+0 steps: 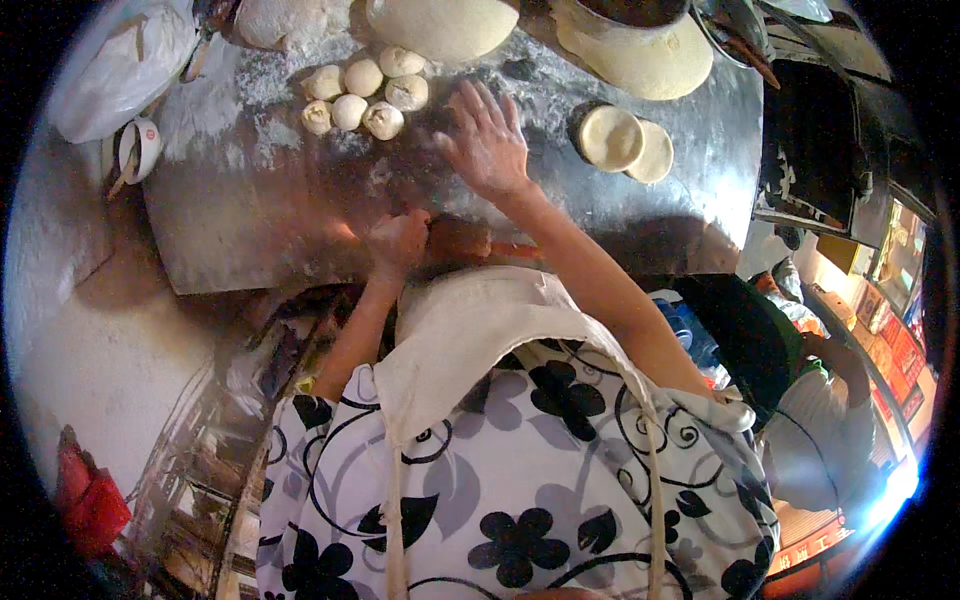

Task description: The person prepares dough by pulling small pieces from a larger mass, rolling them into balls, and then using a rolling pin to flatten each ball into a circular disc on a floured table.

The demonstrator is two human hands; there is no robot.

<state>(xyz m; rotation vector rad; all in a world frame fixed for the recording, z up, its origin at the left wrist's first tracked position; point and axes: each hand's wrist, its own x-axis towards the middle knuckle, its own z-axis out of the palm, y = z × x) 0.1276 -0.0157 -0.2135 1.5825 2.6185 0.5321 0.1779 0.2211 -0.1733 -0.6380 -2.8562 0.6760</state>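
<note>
My right hand [486, 139], dusted with flour, is palm down over the metal worktop [247, 217], fingers spread. What may lie beneath its palm is hidden. Near the worktop's front edge my left hand [397, 238] is curled into a fist, and nothing shows in it. Several small dough balls [364, 76] are clustered just left of my right fingertips. To the right of that hand are two flat dough rounds; the left one [611, 139] partly overlaps the other [657, 154].
Large dough masses [446, 26] line the worktop's back, one [660, 67] beside a dark pot [637, 9]. Plastic sheeting [120, 75] and a white bowl [142, 150] are at left. Dark equipment [810, 142] adjoins the right edge. Another person [817, 442] is at far right.
</note>
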